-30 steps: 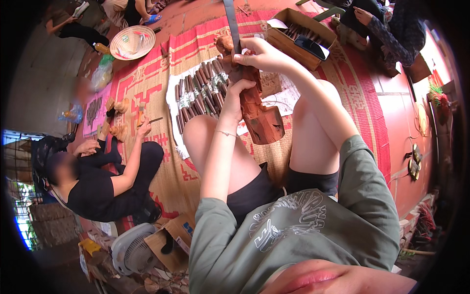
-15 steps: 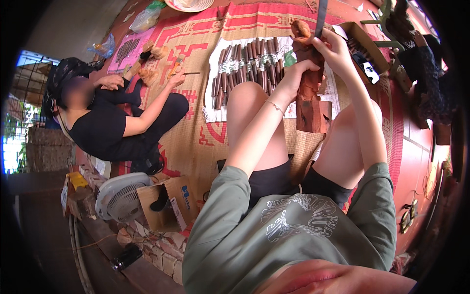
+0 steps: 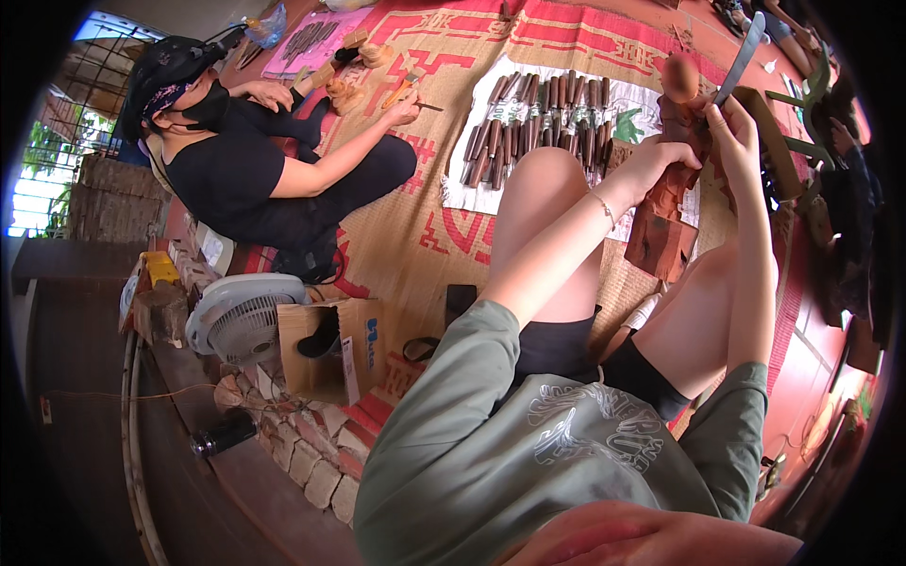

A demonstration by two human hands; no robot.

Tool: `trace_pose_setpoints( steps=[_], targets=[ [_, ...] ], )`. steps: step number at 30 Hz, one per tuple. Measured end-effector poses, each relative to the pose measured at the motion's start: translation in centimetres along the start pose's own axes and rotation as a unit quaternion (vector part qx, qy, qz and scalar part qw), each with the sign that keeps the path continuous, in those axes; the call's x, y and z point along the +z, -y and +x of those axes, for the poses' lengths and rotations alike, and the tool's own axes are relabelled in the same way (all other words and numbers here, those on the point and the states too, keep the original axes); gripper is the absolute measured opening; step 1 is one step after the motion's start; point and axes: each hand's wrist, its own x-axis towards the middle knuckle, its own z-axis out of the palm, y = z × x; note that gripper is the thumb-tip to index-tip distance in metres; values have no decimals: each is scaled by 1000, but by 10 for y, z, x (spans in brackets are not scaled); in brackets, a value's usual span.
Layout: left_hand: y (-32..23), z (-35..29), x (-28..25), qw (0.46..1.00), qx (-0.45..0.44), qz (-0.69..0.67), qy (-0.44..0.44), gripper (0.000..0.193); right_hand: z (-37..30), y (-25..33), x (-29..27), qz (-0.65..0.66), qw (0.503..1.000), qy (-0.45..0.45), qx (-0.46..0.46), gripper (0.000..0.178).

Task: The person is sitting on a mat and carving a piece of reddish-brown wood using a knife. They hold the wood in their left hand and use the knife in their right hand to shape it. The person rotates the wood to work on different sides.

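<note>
A reddish-brown wooden carving (image 3: 663, 236) stands tilted between my knees, its square block base toward me and its rounded top (image 3: 679, 79) away from me. My left hand (image 3: 664, 162) is closed round its middle from the left side. My right hand (image 3: 733, 127), at the carving's upper right, grips a long, flat grey blade-like tool (image 3: 744, 55) that points up and away. The tool's lower end is hidden by my fingers and the carving. Left of the carving, a white cloth (image 3: 457, 191) bears several dark wooden-handled tools (image 3: 538, 118) in rows.
At the left a seated co-worker (image 3: 231, 165) holds a thin tool by a pale wood carving (image 3: 344, 96). A grey fan (image 3: 247, 319) and an open cardboard box (image 3: 362, 351) stand at lower left. Under us lies a red-patterned straw mat (image 3: 415, 255); another box (image 3: 769, 141) is at right.
The view has swung left, so everything sits further right in it. The grey tool now leans to the right, where it stood nearly upright; both hands keep their holds.
</note>
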Motion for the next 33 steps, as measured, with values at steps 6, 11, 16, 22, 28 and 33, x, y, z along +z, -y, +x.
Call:
trace_pose_setpoints(
  steps=[6,11,16,22,28,33],
  targets=[
    [-3,-1,3,1000,3,-6,3,13,7,-19,-3,-13,999,-42,17,21],
    [-5,-1,0,1000,20,-4,-4,13,3,-7,5,50,998,-29,24,22],
    [-5,-1,3,999,16,34,-4,10,3,-15,-6,-13,998,-57,27,23],
    [-6,-3,-5,997,39,25,-65,14,5,-21,-2,13,999,18,37,26],
    [4,7,2,984,65,75,-151,30,0,-32,-31,-8,993,-48,107,24],
    [4,17,-12,968,81,33,-236,42,-6,-32,-55,-60,989,-78,108,25]
  ],
)
